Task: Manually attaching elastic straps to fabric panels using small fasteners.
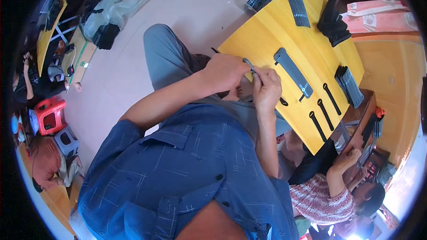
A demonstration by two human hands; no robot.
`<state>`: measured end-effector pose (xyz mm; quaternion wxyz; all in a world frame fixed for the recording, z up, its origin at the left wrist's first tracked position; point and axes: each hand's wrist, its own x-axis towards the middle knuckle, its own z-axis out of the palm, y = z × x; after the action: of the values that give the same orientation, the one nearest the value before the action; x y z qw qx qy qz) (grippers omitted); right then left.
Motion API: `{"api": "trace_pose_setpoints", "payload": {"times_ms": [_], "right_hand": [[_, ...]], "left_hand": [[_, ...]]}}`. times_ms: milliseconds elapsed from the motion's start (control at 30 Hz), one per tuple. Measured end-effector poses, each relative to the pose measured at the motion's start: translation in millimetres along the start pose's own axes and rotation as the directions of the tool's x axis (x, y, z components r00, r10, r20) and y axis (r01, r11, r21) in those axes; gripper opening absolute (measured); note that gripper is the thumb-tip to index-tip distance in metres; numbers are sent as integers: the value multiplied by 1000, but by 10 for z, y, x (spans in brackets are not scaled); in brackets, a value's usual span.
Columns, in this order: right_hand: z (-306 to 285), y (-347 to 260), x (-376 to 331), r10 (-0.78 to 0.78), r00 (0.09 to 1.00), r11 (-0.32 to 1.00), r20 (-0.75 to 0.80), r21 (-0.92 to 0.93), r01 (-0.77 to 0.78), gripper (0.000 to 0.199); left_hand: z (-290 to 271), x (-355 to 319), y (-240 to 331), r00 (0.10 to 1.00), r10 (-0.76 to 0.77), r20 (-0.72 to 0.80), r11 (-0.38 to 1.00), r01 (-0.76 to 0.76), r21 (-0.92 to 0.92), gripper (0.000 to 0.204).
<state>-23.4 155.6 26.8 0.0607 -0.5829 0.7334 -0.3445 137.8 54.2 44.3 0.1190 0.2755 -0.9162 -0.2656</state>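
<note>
My left hand (224,71) and my right hand (267,86) meet at the near edge of a yellow wooden table (267,31). Together they pinch a small grey strip-like part (249,64) between the fingers. Just beyond my right hand lies a long grey flat part (292,72) on the table. A small black piece (283,102) sits beside my right hand.
Three black slender parts (324,113) lie in a row at the table's right side. Stacks of dark parts (349,84), (332,22), (296,3) stand further along the table. A person in a patterned top (320,195) works at lower right. Red stool (50,114) and other people at left.
</note>
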Motion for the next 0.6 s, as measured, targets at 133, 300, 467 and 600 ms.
{"api": "trace_pose_setpoints", "payload": {"times_ms": [133, 300, 467, 600], "right_hand": [[5, 65, 12, -27, 999, 1000, 25, 12, 27, 18], [6, 23, 14, -55, 998, 998, 5, -10, 55, 17], [33, 25, 0, -60, 998, 998, -24, -3, 60, 18], [51, 32, -6, -69, 997, 997, -27, -34, 68, 17]], "left_hand": [[-68, 56, 12, 994, -57, 90, 997, 52, 58, 9], [-98, 57, 25, 989, -147, -33, 988, 146, -49, 37], [-190, 111, 106, 971, -183, 151, 983, 179, 42, 49], [-127, 94, 66, 977, -141, 158, 990, 133, 55, 42]]}}
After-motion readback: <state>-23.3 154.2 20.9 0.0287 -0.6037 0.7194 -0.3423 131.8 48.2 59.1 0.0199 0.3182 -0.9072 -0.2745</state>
